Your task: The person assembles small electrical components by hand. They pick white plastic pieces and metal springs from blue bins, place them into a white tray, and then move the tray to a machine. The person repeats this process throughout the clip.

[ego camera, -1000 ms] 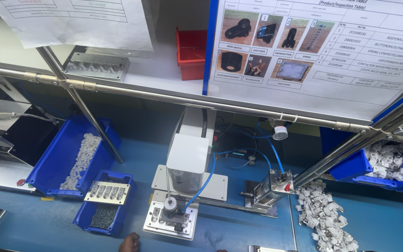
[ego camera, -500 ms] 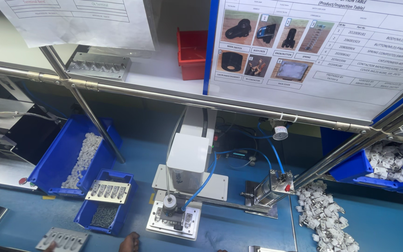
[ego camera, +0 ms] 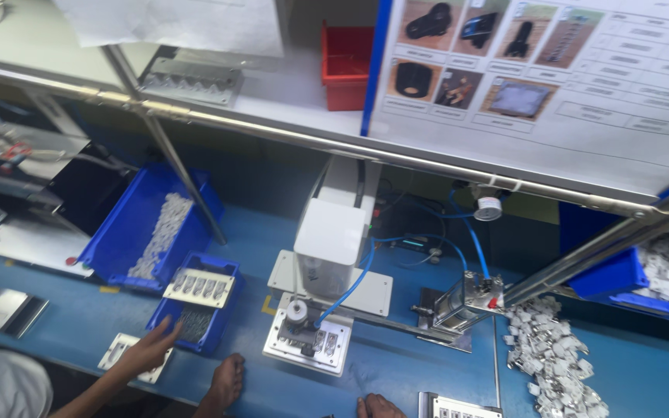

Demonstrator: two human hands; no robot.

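Rested left hand (ego camera: 226,381) on blue bench (ego camera: 396,365) beside white metal fixture plate (ego camera: 327,347), grip too blurred to judge; lost right hand (ego camera: 381,406) mostly below frame edge, grip likewise unreadable.

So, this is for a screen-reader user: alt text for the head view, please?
A blue workbench seen from above, a white press at its centre; the person's left hand and right hand lie at the near edge. Another hand reaches from the lower left beside a small blue bin; white parts are heaped at right.
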